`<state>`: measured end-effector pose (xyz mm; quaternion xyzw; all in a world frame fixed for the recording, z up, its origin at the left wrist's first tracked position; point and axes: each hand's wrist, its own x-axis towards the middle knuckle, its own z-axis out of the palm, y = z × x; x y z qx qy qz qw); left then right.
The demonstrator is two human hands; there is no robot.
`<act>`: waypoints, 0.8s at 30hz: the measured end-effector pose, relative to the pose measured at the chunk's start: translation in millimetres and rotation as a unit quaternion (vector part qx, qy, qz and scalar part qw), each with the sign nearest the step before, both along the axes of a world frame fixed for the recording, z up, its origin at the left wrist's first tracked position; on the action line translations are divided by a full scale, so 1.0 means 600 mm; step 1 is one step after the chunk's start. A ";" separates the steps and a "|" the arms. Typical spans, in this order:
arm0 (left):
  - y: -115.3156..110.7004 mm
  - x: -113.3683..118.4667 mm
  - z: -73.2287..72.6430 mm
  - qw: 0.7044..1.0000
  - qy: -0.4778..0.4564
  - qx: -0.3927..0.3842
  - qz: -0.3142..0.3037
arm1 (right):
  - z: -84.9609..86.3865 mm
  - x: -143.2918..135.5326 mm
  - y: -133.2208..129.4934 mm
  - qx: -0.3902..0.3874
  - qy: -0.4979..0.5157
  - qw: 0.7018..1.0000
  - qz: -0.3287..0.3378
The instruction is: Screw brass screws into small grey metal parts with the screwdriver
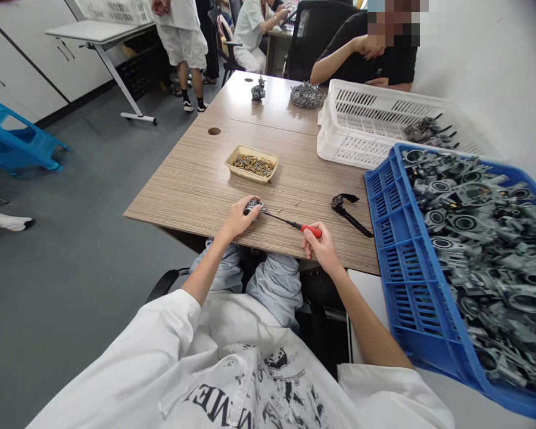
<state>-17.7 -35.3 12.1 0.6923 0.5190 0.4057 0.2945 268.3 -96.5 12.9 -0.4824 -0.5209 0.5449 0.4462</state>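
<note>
Near the table's front edge, my left hand (240, 218) is closed around a small grey metal casting (254, 206), which it partly hides. My right hand (320, 247) grips the red handle of a screwdriver (311, 229). The screwdriver's dark shaft points left, and its tip meets the right side of the casting. Whether the tip sits in a screw is too small to tell. Two small brass-coloured pieces (280, 210) lie loose on the table just beyond the shaft. Farther back stands a cream tray (230, 169) of small brass and silver pieces.
A blue crate (386, 238) heaped with grey metal castings stands at the right. Behind it is a white crate (339, 143) with some parts. A black wristwatch (338, 203) lies on the wooden table (183, 179). Across it, a person (357, 59) sits beside a pile of metal parts (307, 95).
</note>
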 end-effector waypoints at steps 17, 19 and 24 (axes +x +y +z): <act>0.000 -0.001 -0.001 1.000 -0.002 0.004 0.000 | 0.000 0.000 0.000 0.006 0.002 1.000 0.001; 0.000 0.000 0.000 1.000 0.001 -0.001 0.002 | -0.001 0.000 0.000 0.005 0.003 1.000 0.002; 0.000 0.000 0.000 1.000 -0.002 0.005 -0.001 | -0.003 0.001 0.000 0.002 0.001 1.000 0.001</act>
